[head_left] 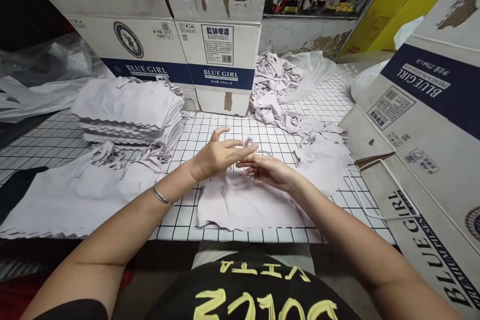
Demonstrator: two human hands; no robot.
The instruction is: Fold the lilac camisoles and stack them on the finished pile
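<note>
My left hand (224,155) and my right hand (270,171) meet above a pale pinkish-white fabric piece (249,205) lying flat near the table's front edge. Between the fingertips shows a thin fabric tie (249,141), with a small loop standing up. Both hands have their fingers closed about this tie, the left from above and the right from the side. The fingers hide most of the tie and the cloth's top edge.
At left, a stack of folded fabric pieces (123,105) stands behind more pieces (97,195) with gathered ties. Loose fabric pieces (277,85) trail down the right side. Beer cartons (221,45) rise at the back, another carton (408,110) at right. The table (180,220) has a grid-patterned cover.
</note>
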